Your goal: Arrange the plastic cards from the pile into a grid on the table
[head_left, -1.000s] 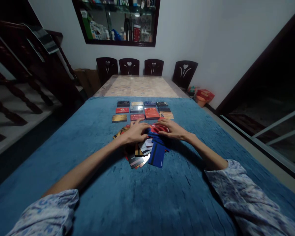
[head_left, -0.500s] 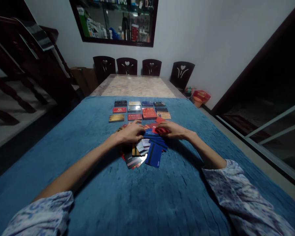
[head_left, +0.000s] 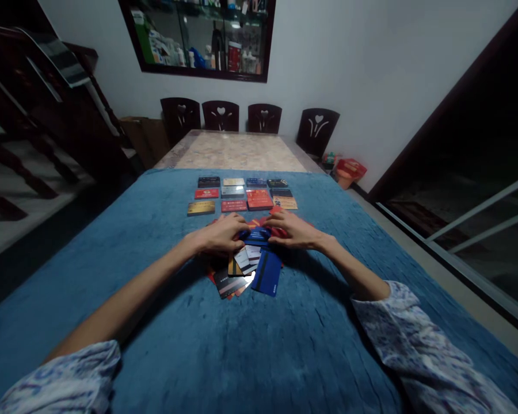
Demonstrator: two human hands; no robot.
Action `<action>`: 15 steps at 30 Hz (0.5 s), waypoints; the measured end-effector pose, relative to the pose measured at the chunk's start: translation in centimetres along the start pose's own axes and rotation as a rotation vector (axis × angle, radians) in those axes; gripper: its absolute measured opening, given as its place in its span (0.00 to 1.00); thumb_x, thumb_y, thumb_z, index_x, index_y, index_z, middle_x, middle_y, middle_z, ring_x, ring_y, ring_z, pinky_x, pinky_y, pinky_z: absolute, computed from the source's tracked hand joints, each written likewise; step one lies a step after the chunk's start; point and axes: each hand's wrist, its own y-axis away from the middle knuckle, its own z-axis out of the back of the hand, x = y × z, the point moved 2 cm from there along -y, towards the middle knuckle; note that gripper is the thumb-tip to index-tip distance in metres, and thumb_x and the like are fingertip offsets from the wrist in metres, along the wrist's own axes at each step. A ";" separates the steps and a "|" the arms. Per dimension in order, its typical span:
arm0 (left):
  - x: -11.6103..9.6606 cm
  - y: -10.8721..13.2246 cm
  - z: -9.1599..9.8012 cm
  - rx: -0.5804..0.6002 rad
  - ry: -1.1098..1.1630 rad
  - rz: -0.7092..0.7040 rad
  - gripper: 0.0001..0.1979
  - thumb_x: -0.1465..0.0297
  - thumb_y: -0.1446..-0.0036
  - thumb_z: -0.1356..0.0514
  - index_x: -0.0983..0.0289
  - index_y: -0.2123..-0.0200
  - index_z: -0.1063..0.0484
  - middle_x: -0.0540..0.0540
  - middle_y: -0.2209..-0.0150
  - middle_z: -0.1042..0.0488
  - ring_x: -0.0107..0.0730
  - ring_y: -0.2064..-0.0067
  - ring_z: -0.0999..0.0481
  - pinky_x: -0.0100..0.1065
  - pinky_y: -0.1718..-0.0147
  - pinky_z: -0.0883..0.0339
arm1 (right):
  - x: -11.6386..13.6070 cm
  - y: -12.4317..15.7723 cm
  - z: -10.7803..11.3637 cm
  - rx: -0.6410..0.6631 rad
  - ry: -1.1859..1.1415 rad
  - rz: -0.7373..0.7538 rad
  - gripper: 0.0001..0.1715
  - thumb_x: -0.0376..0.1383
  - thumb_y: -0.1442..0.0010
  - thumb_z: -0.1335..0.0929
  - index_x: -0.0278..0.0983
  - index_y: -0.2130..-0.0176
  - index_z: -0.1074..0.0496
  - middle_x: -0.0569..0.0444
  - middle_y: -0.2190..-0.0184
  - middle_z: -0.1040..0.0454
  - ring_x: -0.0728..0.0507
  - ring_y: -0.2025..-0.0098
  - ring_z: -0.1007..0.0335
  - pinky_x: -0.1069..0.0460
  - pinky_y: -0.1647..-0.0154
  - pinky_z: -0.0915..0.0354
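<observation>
- My left grip (head_left: 225, 233) is bent around the left end of the blue cards (head_left: 256, 236), thumb on the near side and fingers on the far side, pinching them; it lies beyond the striped blue card (head_left: 267, 272) and to its left.
- My right grip (head_left: 297, 230) curls around the other end, beyond the striped blue card and to its right. Half a second ago it was over the red cards, with the blue ones lying loose; now it has come in to close on them too. Red shows under its fingers, and I cannot tell whether it also holds any of that.
- The blue cards sit just beyond the striped blue card. The ones that fanned out beside it a moment ago no longer show there, so I judge the bundle more gathered and less scattered, with the striped blue card left out of it.
- Just left of the striped blue card lie the white cards (head_left: 243, 261), with a gold card (head_left: 233, 268) partly under them and a dark card (head_left: 228, 283) nearer me; these are unchanged.
- Well beyond the striped blue card, card stacks (head_left: 259, 201) stand in rows on the cloth (head_left: 164, 345), likewise unchanged; past them the bare end of the tabletop (head_left: 242, 150) shows.
</observation>
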 end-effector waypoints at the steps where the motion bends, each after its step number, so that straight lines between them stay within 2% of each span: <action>1: 0.0 0.0 0.0 0.006 0.003 -0.001 0.12 0.68 0.43 0.40 0.61 0.56 0.23 0.59 0.49 0.25 0.45 0.44 0.31 0.45 0.46 0.38 | 0.2 -0.1 -0.3 -0.001 -0.002 0.010 0.23 0.43 0.35 0.31 0.37 0.43 0.25 0.41 0.45 0.27 0.35 0.45 0.32 0.38 0.43 0.35; 6: -0.1 0.1 0.2 0.020 -0.006 -0.029 0.09 0.69 0.42 0.40 0.63 0.60 0.22 0.59 0.51 0.24 0.46 0.45 0.31 0.46 0.46 0.39 | 0.8 -0.4 -1.1 0.037 -0.046 0.039 0.23 0.47 0.34 0.31 0.37 0.46 0.23 0.41 0.46 0.25 0.36 0.45 0.32 0.38 0.42 0.35; 15: -0.6 0.2 0.1 -0.019 -0.057 -0.105 0.06 0.71 0.44 0.40 0.61 0.65 0.22 0.58 0.57 0.23 0.48 0.40 0.34 0.47 0.44 0.42 | 1.1 -0.4 -1.0 0.040 -0.051 0.064 0.20 0.41 0.36 0.30 0.33 0.48 0.23 0.39 0.47 0.25 0.37 0.46 0.29 0.40 0.44 0.33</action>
